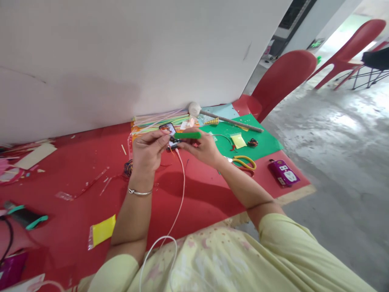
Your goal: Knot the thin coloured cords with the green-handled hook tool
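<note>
Both hands are raised over the middle of the red table. My left hand is closed, thumb against fingers, at the left end of a green strip; what lies in that pinch is too small to name. Around the strip's right part, the fingers of my right hand are closed, with the strip lying across them. Just behind the hands is a phone with a lit screen, partly hidden, and a white cable runs from it toward my body.
Pliers with yellow and red handles, a yellow packet and a purple box are at the right. Thin coloured sticks lie along the wall. Another yellow packet and green-black pliers are at the left.
</note>
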The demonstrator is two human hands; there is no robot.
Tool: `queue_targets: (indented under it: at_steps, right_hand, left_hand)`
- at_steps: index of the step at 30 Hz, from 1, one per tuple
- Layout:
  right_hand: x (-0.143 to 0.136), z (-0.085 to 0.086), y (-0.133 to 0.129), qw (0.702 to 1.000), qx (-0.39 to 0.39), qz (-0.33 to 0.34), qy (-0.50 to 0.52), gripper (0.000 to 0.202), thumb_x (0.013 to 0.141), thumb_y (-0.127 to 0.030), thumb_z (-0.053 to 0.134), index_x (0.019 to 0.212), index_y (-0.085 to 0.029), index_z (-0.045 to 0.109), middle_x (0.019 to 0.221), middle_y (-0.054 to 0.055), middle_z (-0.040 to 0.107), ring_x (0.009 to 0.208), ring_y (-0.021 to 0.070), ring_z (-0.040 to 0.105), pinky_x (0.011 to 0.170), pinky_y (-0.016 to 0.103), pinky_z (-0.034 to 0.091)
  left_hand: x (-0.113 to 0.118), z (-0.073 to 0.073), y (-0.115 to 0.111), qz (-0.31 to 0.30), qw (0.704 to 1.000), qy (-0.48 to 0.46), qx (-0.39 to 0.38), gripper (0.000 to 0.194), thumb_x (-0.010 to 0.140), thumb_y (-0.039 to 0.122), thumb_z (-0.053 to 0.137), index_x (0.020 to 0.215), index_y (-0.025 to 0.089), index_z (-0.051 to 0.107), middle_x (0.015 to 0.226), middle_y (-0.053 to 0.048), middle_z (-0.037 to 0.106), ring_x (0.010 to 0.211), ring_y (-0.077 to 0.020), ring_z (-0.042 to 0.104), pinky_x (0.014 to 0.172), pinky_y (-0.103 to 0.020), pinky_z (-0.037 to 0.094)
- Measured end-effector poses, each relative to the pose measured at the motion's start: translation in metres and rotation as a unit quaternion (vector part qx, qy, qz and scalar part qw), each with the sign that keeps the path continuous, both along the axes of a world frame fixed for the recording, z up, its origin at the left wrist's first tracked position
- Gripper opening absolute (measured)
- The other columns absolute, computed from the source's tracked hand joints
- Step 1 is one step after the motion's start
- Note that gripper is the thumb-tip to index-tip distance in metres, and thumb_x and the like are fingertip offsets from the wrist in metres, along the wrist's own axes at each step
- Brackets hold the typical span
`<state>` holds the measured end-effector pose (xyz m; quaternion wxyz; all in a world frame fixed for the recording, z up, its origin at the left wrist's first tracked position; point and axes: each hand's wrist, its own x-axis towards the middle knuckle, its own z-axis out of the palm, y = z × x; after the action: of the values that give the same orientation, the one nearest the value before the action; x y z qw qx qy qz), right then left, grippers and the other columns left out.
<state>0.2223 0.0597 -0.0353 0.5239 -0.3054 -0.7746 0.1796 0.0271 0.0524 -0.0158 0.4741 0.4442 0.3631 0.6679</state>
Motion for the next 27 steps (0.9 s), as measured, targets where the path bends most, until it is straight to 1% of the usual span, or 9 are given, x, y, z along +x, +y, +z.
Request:
queue_targets:
  at_steps: [3, 7, 11, 13, 15, 18, 20, 24, 27]
  right_hand:
    - [0.010, -0.012, 0.005, 0.992, 0.048, -0.090, -0.072, 0.018, 0.105, -0.030, 0.059, 0.099, -0.020, 0.072, 0.093, 0.007, 0.073, 0.081, 0.0157, 0.067, 0.077, 0.030, 0.054]
    - [0.026, -0.017, 0.011, 0.994, -0.009, -0.090, -0.060, 0.009, 0.098, -0.023, 0.064, 0.100, -0.020, 0.072, 0.104, 0.009, 0.073, 0.088, 0.0174, 0.069, 0.075, 0.030, 0.057]
    - [0.024, 0.004, 0.013, 0.976, -0.149, 0.128, 0.096, 0.055, 0.083, -0.029, 0.082, 0.133, -0.025, 0.058, 0.143, 0.011, 0.061, 0.131, 0.0249, 0.064, 0.092, 0.033, 0.063]
    - [0.016, 0.017, 0.014, 0.936, -0.212, 0.261, 0.106, 0.069, 0.078, -0.028, 0.088, 0.137, -0.028, 0.052, 0.146, 0.009, 0.060, 0.131, 0.0230, 0.065, 0.107, 0.038, 0.059]
    - [0.005, 0.023, 0.014, 0.899, -0.267, 0.331, 0.105, 0.058, 0.078, -0.031, 0.090, 0.123, -0.026, 0.055, 0.131, 0.006, 0.066, 0.119, 0.0191, 0.069, 0.104, 0.036, 0.060]
    - [-0.008, 0.021, 0.013, 0.876, -0.338, 0.325, 0.116, 0.045, 0.080, -0.035, 0.089, 0.105, -0.024, 0.054, 0.104, -0.001, 0.067, 0.090, 0.0127, 0.070, 0.078, 0.028, 0.062]
    - [-0.012, 0.016, 0.013, 0.896, -0.336, 0.277, 0.090, 0.042, 0.079, -0.033, 0.091, 0.096, -0.023, 0.054, 0.091, -0.003, 0.065, 0.079, 0.0110, 0.065, 0.069, 0.025, 0.058]
    - [-0.014, 0.014, 0.014, 0.944, -0.249, 0.204, 0.064, 0.043, 0.076, -0.025, 0.092, 0.078, -0.021, 0.050, 0.093, 0.000, 0.067, 0.087, 0.0123, 0.064, 0.077, 0.026, 0.057]
    - [-0.016, 0.015, 0.015, 0.923, -0.275, 0.250, 0.102, 0.042, 0.075, -0.025, 0.090, 0.078, -0.021, 0.048, 0.106, 0.003, 0.070, 0.097, 0.0158, 0.069, 0.081, 0.030, 0.061]
  left_hand:
    - [-0.007, 0.005, 0.002, 0.016, 0.998, -0.050, -0.020, 0.019, 0.056, 0.023, 0.096, 0.068, 0.023, 0.081, 0.072, -0.002, 0.075, 0.051, -0.0072, 0.054, 0.042, -0.020, 0.035]
    - [-0.015, 0.004, 0.003, 0.019, 1.000, -0.009, -0.014, 0.014, 0.062, 0.020, 0.093, 0.071, 0.022, 0.082, 0.069, -0.002, 0.074, 0.049, -0.0063, 0.050, 0.041, -0.020, 0.029]
    - [-0.015, -0.005, 0.003, -0.030, 0.996, 0.085, -0.011, 0.015, 0.065, 0.022, 0.095, 0.076, 0.023, 0.085, 0.077, -0.004, 0.078, 0.058, -0.0100, 0.060, 0.047, -0.022, 0.044]
    - [-0.016, -0.007, 0.002, -0.060, 0.991, 0.120, -0.011, 0.016, 0.065, 0.025, 0.096, 0.077, 0.024, 0.086, 0.079, -0.004, 0.079, 0.066, -0.0149, 0.068, 0.055, -0.026, 0.054]
    - [-0.018, -0.006, 0.000, -0.073, 0.988, 0.137, -0.010, 0.015, 0.066, 0.027, 0.096, 0.077, 0.026, 0.086, 0.079, -0.005, 0.080, 0.072, -0.0193, 0.073, 0.064, -0.032, 0.061]
    - [-0.022, -0.004, -0.002, -0.070, 0.985, 0.156, -0.003, 0.012, 0.070, 0.028, 0.095, 0.077, 0.029, 0.086, 0.081, -0.005, 0.081, 0.079, -0.0255, 0.076, 0.070, -0.041, 0.064]
    - [-0.025, -0.003, -0.001, -0.062, 0.982, 0.176, 0.008, 0.012, 0.070, 0.029, 0.095, 0.078, 0.029, 0.087, 0.084, -0.006, 0.082, 0.084, -0.0279, 0.077, 0.076, -0.045, 0.065]
    - [-0.023, 0.000, -0.001, -0.054, 0.976, 0.208, 0.024, 0.011, 0.071, 0.030, 0.095, 0.079, 0.028, 0.087, 0.083, -0.005, 0.082, 0.081, -0.0263, 0.076, 0.079, -0.044, 0.065]
    - [-0.020, 0.004, -0.005, -0.062, 0.977, 0.202, 0.025, 0.010, 0.072, 0.030, 0.094, 0.079, 0.030, 0.087, 0.083, -0.005, 0.082, 0.079, -0.0259, 0.076, 0.076, -0.043, 0.065]
